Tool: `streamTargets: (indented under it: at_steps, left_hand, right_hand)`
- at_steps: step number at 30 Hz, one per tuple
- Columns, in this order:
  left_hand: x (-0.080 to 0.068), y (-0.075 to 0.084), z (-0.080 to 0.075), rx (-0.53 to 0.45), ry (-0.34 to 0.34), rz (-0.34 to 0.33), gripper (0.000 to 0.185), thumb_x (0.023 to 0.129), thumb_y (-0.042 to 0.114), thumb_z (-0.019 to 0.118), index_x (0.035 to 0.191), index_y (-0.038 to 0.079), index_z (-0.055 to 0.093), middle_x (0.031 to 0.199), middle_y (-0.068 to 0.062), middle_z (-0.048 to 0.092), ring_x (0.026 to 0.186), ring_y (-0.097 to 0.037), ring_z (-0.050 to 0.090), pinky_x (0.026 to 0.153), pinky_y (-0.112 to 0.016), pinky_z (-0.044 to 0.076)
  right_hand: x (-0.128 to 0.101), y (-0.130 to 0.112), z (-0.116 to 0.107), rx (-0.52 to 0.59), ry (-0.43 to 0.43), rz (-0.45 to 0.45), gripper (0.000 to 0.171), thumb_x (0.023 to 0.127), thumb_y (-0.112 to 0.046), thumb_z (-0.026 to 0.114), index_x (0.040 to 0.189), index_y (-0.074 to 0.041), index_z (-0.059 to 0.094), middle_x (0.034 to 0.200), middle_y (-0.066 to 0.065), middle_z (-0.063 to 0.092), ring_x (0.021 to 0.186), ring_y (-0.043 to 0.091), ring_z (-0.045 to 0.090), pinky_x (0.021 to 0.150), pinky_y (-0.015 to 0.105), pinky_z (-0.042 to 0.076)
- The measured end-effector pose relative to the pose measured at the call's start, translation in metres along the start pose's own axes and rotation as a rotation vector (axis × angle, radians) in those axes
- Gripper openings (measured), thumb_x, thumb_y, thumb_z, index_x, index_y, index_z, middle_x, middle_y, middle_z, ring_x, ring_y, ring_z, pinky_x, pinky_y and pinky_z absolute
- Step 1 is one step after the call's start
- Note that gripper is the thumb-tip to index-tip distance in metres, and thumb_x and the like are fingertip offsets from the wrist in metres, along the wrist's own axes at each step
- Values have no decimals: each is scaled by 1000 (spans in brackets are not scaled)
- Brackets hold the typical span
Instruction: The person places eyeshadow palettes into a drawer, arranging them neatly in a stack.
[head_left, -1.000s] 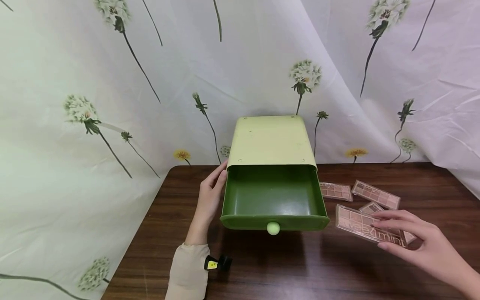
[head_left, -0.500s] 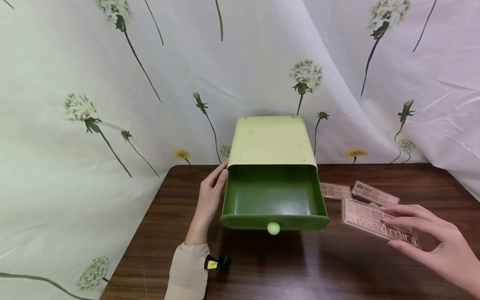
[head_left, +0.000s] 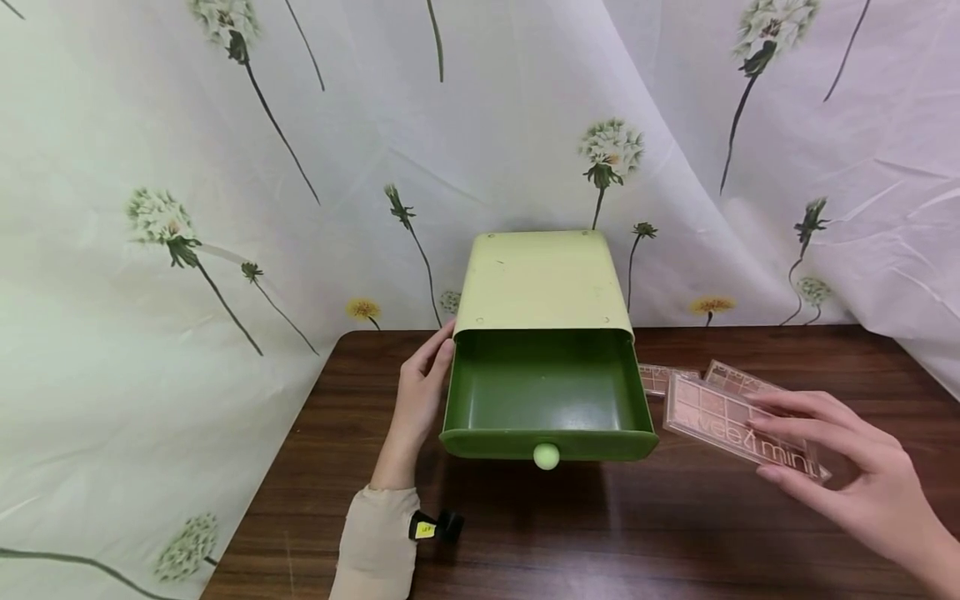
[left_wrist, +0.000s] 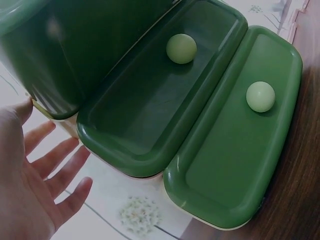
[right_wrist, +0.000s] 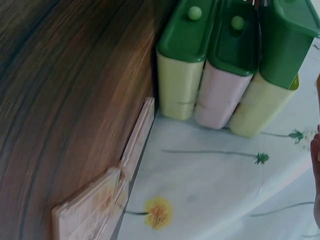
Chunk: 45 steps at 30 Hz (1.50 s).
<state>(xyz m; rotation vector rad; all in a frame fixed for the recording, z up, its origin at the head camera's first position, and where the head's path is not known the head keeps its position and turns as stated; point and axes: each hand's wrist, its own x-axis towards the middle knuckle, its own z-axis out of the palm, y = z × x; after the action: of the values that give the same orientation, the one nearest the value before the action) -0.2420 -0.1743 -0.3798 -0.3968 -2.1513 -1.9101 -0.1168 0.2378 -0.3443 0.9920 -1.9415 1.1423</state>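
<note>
A small cabinet (head_left: pixel 543 279) of stacked drawers with a pale yellow top stands against the cloth. Its green top drawer (head_left: pixel 551 383) is pulled out, and nothing lies in it. My left hand (head_left: pixel 420 396) rests along the cabinet's left side; in the left wrist view its fingers (left_wrist: pixel 65 172) are spread beside the drawers. To the right of the drawer, my right hand (head_left: pixel 862 458) pinches a clear-lidded eyeshadow palette (head_left: pixel 712 421) between thumb and fingers, tilted above the table. Only a sliver of that hand (right_wrist: pixel 316 170) shows in the right wrist view.
More palettes lie on the table behind the held one, among them a palette (head_left: pixel 660 377) by the cabinet and another palette (head_left: pixel 738 377) farther right. Two lower drawers, a darker drawer (left_wrist: pixel 160 95) and a green drawer (left_wrist: pixel 230 135), are shut. Dandelion-print cloth (head_left: pixel 300 275) hangs behind the wooden table (head_left: pixel 337 433).
My right hand has raised the palette, moving slightly right and then back left toward the drawer; it now covers more of the palettes behind. The left hand and cabinet have stayed still.
</note>
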Motion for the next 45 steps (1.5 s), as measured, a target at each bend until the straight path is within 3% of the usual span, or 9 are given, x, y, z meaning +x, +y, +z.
streamTargets:
  at_steps: [9,17,26,29,33,35,39,42,45]
  left_hand:
    - [0,-1,0,7,5,3,41,105,31,50,144,18,54,145,3,52,135,-12,44,108,-41,37]
    - [0,-2,-1,3,-2,7,41,105,30,51,144,18,54,145,3,52,135,-12,44,108,-41,37]
    - [0,-4,-2,-1,-9,6,41,105,31,51,145,19,54,146,4,51,136,-12,42,108,-41,37]
    - [1,-4,-1,-8,-11,9,41,105,30,51,145,19,53,146,4,51,136,-12,42,108,-42,37]
    - [0,-3,1,-21,-7,8,40,106,28,51,144,18,54,145,3,51,135,-12,43,108,-42,37]
    - [0,-3,2,-26,-11,9,41,106,29,50,144,17,54,145,3,51,135,-12,44,108,-41,38]
    - [0,-2,5,-33,-6,10,41,106,30,50,144,17,54,145,4,52,134,-11,45,107,-41,39]
    - [0,-2,4,-27,7,9,40,106,29,51,144,17,55,144,3,53,133,-11,46,107,-41,39]
    - [0,-1,1,-11,12,12,40,106,29,50,144,17,55,144,3,52,133,-12,46,106,-41,40]
  right_hand:
    - [15,7,14,164,10,-66,36,78,-6,85,99,19,69,117,28,63,115,24,57,95,19,43]
    - [39,-6,36,268,22,-103,34,80,-5,83,100,19,69,117,27,64,114,26,56,95,23,42]
    - [57,-9,57,182,-31,-92,31,83,-12,82,105,8,73,117,23,64,111,22,57,86,19,44]
    - [60,-6,61,138,-59,-76,32,83,-14,83,107,4,73,119,22,64,104,17,56,69,13,42]
    - [64,-4,67,99,-101,-78,32,84,-18,82,109,0,74,120,20,64,104,16,55,66,15,39]
    - [67,-3,70,81,-114,-85,32,86,-23,81,109,-2,74,119,18,65,108,19,56,71,18,40]
    - [73,0,77,52,-150,-78,31,88,-28,79,110,-7,75,119,14,65,90,10,55,63,17,40]
    - [78,1,82,29,-217,-11,31,83,-19,83,113,-12,75,122,8,64,79,3,50,58,17,40]
    - [85,2,87,-30,-312,73,37,80,-14,84,115,-21,74,124,-1,63,89,3,54,65,19,44]
